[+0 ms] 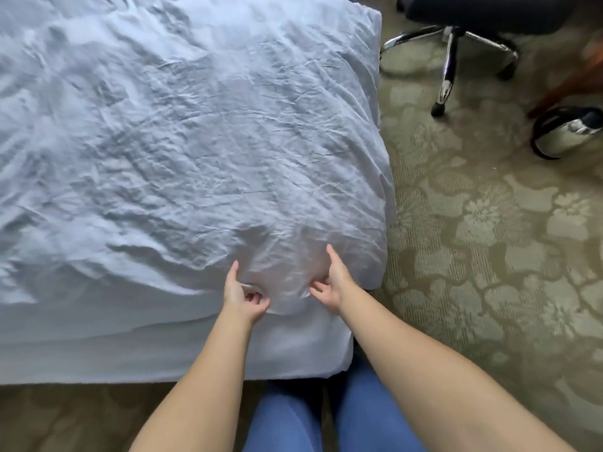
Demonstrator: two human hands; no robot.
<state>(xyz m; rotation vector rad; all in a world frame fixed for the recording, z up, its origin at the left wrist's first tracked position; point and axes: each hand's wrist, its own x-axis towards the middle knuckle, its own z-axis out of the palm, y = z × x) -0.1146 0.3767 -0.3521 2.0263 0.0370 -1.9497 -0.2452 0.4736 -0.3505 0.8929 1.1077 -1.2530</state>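
Head camera looks down at the near right corner of the bed [163, 353], and I see the white sheet [195, 141] spread across the whole top, heavily creased, with its edge draped over the corner. My left hand [243, 296] has its thumb raised and its fingers curled in, pinching a small fold of the sheet. My right hand [331, 285], just beside it, lies with the thumb stretched along the cloth and the fingers curled onto a fold, as far as I can tell a pinch too. The risk I judge most likely is a lopsided pull: both hands grip close together near one corner, so a tug would drag this corner while the far side stays rumpled, or pull the cloth off the far edge. The pinches look shallow, so the thin fabric could slip out under tension. A hard yank could also bunch the ridge of wrinkles to the left of my hands rather than flatten it. Behind the corner, the office chair [456, 44] stands on the patterned carpet [473, 256], near enough that I might bump it if I step round. By count: one bed, one sheet, two hands, one chair, and one dark-rimmed object [567, 132] on the floor that I cannot identify.
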